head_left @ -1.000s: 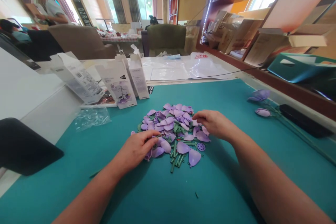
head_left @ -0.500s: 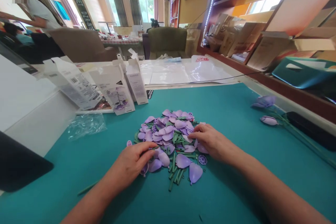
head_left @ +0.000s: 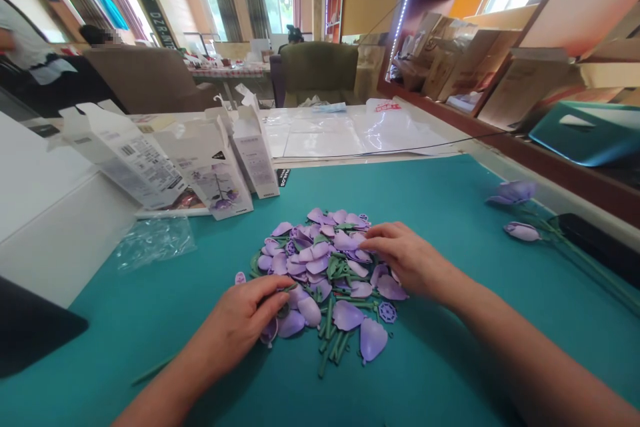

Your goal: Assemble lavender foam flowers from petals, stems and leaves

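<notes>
A heap of purple plastic petals [head_left: 320,257] mixed with green stem pieces [head_left: 330,337] lies in the middle of a teal mat [head_left: 440,213]. My left hand [head_left: 240,323] rests on the heap's near left edge, its fingers curled over petals, and I cannot make out what it grips. My right hand [head_left: 407,260] lies on the heap's right side with thumb and fingers pinched at the petals there. A large loose petal [head_left: 373,340] sits at the near edge of the heap.
Opened white cartons [head_left: 215,167] stand at the mat's far left, with a crumpled clear bag [head_left: 153,240] beside them. Two assembled purple flowers [head_left: 520,210] on green stems lie at the right. A dark object [head_left: 30,323] sits at the left edge. People are in the background.
My right hand has slid slightly down and inward over the heap's right side. My left hand stays on the near left edge. The view has shifted a little.
</notes>
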### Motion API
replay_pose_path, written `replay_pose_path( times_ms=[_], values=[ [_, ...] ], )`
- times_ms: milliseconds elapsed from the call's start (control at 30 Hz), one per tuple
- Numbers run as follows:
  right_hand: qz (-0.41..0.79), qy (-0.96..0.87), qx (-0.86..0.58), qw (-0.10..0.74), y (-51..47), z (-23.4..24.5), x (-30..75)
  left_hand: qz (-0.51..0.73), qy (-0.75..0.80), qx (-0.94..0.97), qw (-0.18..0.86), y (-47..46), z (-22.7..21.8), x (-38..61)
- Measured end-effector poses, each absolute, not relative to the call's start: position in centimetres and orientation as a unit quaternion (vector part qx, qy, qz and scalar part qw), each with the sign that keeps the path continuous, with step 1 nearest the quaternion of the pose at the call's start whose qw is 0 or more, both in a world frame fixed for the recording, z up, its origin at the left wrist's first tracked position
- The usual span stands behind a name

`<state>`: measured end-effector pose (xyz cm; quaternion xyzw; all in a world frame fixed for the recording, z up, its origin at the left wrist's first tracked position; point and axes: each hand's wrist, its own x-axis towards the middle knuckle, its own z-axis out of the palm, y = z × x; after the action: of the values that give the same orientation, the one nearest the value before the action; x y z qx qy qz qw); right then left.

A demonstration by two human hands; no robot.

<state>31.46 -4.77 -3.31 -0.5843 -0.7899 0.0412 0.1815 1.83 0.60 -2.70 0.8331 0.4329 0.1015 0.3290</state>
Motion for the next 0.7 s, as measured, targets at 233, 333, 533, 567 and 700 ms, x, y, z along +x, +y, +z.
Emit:
replay_pose_path(
  times_ms=[233,333,533,567,700],
  values=[
    [0.027,-0.819,-0.562,0.109,-6.6,-4.6,29.8,0.102,0.436,0.828,0.337,0.7,-2.8,1.7],
    [0.044,-0.811,-0.574,0.104,-7.7,-4.7,29.7,0.109,0.440,0.827,0.332,0.6,-2.9,1.8],
    [0.058,-0.791,-0.585,0.169,-7.9,-4.4,31.7,0.115,0.437,0.830,0.328,0.6,-3.0,1.9],
    [0.048,-0.780,-0.597,0.183,-7.6,-4.3,32.3,0.112,0.432,0.832,0.330,0.6,-3.0,1.9],
    [0.021,-0.765,-0.617,0.186,-5.6,-4.1,33.2,0.115,0.427,0.833,0.332,0.7,-3.1,1.9]
  ],
)
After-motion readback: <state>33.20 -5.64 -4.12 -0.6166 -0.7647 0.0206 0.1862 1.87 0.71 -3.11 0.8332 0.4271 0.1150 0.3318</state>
